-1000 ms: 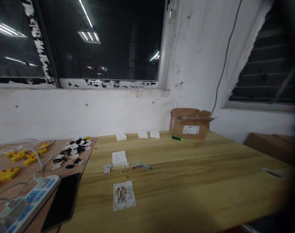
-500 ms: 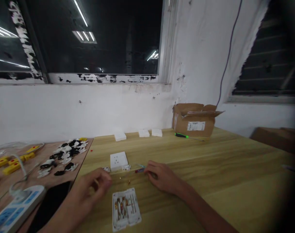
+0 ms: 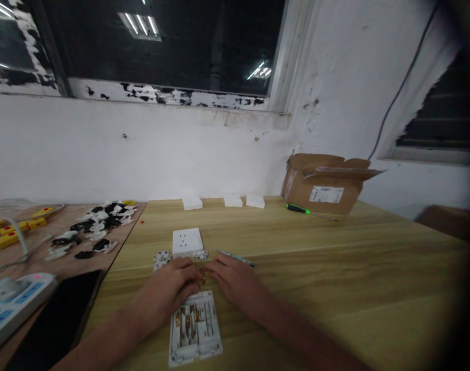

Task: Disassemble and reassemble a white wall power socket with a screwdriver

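Note:
My left hand [image 3: 177,283] is closed, fingers curled down beside small brass pieces [image 3: 202,281] on the wooden table. Opposite it, my right hand [image 3: 235,283] has its fingers bent and pressed together at the same spot; whatever either hand holds is hidden. Just below them lies an opened white socket housing [image 3: 215,330] with metal strips inside. Beyond the fingers are a white socket panel [image 3: 186,241] and small white plastic inserts [image 3: 162,257]. A teal slim screwdriver [image 3: 238,258] lies behind my right hand.
A cardboard box [image 3: 323,188] stands at the back right, with a green-and-black screwdriver [image 3: 298,208] before it. White panels [image 3: 233,200] line the wall side. At left are a black phone-like slab [image 3: 61,314], a power strip [image 3: 18,301] and a heap of black and white parts [image 3: 103,221].
Both hands have come together over the brass pieces. My right hand has moved left, away from the slim tools; only the teal one still shows. The view has shifted slightly.

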A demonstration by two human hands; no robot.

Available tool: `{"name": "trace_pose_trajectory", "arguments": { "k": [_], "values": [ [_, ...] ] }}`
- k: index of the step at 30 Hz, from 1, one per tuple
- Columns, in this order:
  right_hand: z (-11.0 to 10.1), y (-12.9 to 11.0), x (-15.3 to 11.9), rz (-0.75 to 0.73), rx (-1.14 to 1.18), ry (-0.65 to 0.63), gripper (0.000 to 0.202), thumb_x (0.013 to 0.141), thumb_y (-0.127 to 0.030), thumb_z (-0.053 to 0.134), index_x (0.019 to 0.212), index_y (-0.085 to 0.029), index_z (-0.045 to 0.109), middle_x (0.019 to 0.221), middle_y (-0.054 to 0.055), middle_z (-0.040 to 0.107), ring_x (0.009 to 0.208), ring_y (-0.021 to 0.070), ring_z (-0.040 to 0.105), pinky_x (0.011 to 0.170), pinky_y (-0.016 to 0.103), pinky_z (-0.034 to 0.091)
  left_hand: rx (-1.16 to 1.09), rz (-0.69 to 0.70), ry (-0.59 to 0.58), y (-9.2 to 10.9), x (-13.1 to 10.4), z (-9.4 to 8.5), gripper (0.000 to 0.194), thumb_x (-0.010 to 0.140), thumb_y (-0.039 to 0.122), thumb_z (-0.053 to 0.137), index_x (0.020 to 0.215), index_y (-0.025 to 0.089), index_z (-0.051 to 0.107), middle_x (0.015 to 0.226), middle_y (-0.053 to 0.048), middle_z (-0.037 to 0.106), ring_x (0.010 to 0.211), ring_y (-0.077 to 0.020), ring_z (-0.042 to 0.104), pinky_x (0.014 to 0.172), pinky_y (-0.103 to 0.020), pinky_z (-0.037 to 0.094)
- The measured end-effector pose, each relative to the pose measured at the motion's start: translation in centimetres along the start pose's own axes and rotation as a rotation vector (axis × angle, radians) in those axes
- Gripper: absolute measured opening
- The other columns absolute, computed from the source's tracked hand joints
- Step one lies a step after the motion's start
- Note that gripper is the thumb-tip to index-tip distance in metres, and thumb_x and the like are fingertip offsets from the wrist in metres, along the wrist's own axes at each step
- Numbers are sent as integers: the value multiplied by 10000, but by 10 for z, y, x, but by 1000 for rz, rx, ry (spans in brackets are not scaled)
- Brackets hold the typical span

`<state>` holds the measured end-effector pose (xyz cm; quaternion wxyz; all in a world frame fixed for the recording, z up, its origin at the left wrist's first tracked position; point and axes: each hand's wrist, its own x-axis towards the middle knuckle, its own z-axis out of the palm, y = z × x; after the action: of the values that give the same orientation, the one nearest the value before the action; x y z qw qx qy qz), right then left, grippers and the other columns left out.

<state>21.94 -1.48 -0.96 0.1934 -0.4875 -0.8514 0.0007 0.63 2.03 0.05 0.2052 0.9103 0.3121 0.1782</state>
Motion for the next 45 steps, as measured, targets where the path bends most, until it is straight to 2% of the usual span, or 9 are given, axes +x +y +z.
{"name": "trace_pose_trajectory", "arguments": {
  "k": [5, 10, 13, 19, 26, 34, 37, 41, 45],
  "values": [
    [2, -6, 14, -22, -23, -91, 121, 930, -172, 574, 867, -172, 677, 924, 44, 640, 864, 176, 609, 745, 271, 463, -66, 14, 46, -3, 3, 4, 120, 935, 213, 544, 903, 231, 658, 968, -15, 641, 964, -186, 597, 846, -285, 439],
    [-13, 4, 9, -12, 44, -43, 161, 960, -201, 525, 989, -184, 682, 954, 45, 645, 892, 172, 598, 758, 272, 444, -113, -60, 101, -6, -2, 5, 85, 875, 211, 574, 859, 207, 657, 826, -10, 654, 758, -167, 616, 695, -261, 451],
    [-35, 24, -5, 44, 88, 32, 171, 949, -212, 537, 1060, -187, 665, 970, 44, 647, 901, 164, 587, 779, 266, 429, -295, -160, 122, -10, -5, 10, 62, 839, 233, 604, 835, 191, 650, 736, -1, 659, 654, -154, 612, 607, -239, 447],
    [-59, 46, -25, 33, -11, -150, 168, 863, -198, 608, 1021, -205, 666, 894, 14, 654, 822, 167, 582, 750, 274, 401, -715, -300, 224, -15, -4, 10, 188, 773, 310, 694, 730, 171, 575, 696, -2, 663, 612, -133, 583, 552, -201, 401],
    [-49, 43, -22, 7, -21, -231, 115, 901, -169, 556, 939, -188, 664, 958, 29, 654, 878, 165, 597, 753, 257, 408, -721, -306, 285, -24, -11, 4, 211, 788, 358, 701, 818, 168, 614, 785, -19, 689, 727, -151, 614, 656, -215, 442],
    [-39, 35, -21, -5, 78, -196, 114, 939, -175, 529, 907, -183, 638, 976, 31, 647, 897, 156, 594, 772, 251, 432, -626, -449, 594, -28, -21, -12, 390, 775, 508, 686, 964, 170, 640, 895, -47, 706, 792, -196, 635, 719, -268, 493],
    [-34, 30, -19, -16, 88, -128, 123, 945, -193, 526, 942, -192, 649, 982, 30, 652, 896, 160, 599, 783, 266, 436, -620, -493, 633, -25, -20, -16, 450, 759, 536, 688, 1007, 162, 652, 918, -60, 716, 822, -217, 650, 738, -292, 505],
    [-22, 16, 7, -51, 23, -14, 196, 993, -222, 462, 1011, -183, 653, 967, 40, 649, 922, 159, 597, 808, 271, 439, -552, -465, 538, -24, -21, -13, 409, 802, 520, 650, 1008, 167, 673, 909, -63, 725, 846, -231, 663, 752, -310, 515],
    [-10, -6, 53, -154, -181, -123, 184, 987, -215, 485, 979, -179, 665, 997, 53, 645, 912, 169, 600, 746, 264, 444, -467, -405, 541, -26, -22, -6, 318, 842, 467, 621, 973, 185, 687, 936, -58, 728, 847, -224, 672, 756, -313, 517]
  ]
}}
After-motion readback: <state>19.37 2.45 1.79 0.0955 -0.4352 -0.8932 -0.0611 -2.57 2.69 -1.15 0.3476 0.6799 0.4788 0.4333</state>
